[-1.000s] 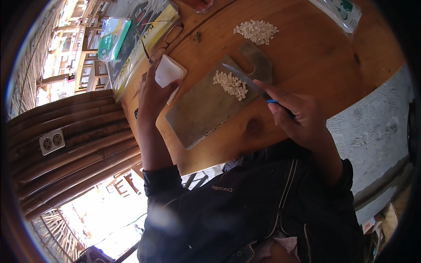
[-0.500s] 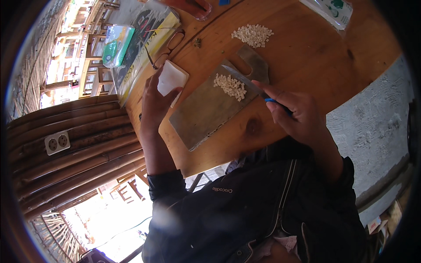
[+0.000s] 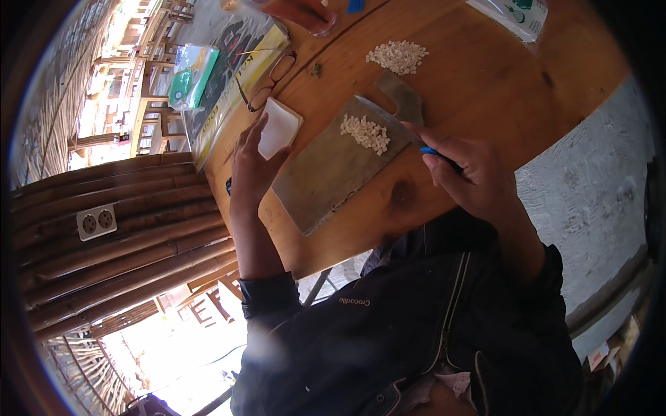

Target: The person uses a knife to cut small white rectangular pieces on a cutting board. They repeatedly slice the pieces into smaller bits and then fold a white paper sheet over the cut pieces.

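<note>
My right hand [image 3: 465, 166] grips a knife [image 3: 385, 118] by its blue and black handle. The blade lies slanted over the dark cutting board [image 3: 316, 177], along the far side of a small heap of pale diced pieces [image 3: 365, 134]. My left hand [image 3: 255, 163] is at the near left edge of a thick white square slab [image 3: 280, 130], thumb and fingers apart. The slab rests on the table beside the board; whether the fingertips still touch it is hard to tell. What the slab is made of cannot be told.
Beyond the board's cut-out handle lies a larger heap of pale pieces [image 3: 397, 57] on the wooden table [image 3: 479, 90]. Glasses [image 3: 270, 82] sit by a printed sheet [image 3: 225, 83]. A drink glass [image 3: 319, 24], a green-white packet [image 3: 194, 78] and a plastic bag [image 3: 517, 17] stand farther out.
The white slab, tilted in my left hand before, now lies flatter, and the fingers have loosened along its edge. The right hand and knife have barely moved.
</note>
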Available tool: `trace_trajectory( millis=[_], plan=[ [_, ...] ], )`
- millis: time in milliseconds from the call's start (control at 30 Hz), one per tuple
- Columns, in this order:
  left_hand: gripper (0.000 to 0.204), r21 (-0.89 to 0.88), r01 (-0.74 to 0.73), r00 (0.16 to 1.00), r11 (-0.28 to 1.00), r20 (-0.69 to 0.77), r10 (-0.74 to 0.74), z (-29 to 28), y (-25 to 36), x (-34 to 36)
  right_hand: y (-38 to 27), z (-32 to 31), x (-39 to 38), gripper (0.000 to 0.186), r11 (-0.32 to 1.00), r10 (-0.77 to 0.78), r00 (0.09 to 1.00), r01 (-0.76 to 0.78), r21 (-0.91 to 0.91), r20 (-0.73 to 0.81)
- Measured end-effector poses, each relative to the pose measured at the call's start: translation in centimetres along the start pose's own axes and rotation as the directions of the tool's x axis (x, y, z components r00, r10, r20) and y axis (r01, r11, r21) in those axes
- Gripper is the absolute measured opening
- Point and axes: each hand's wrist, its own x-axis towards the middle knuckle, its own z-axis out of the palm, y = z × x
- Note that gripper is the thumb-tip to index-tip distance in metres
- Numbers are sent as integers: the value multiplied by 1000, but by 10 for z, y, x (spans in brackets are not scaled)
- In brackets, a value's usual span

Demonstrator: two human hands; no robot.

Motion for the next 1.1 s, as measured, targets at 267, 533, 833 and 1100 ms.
trace_trajectory(
  millis=[267, 533, 833, 1100],
  plan=[
    [71, -78, 40, 996, 996, 86, -33, -14, -3, 8, -2, 0, -1, 42, 999, 46, 999, -46, 9, -1],
    [65, -29, -78, 990, 997, 116, 81, -16, -5, 7, 1, 1, -1, 42, 1000, 26, 999, -26, -10, -21],
    [34, -140, -125, 988, 982, 70, 136, -17, -26, 7, 9, 5, -3, 44, 999, -39, 998, 38, -35, -39],
    [18, -77, 8, 951, 997, -307, -32, -9, -20, -1, 6, 7, -2, 43, 999, 34, 999, -35, -29, -32]
  ],
)
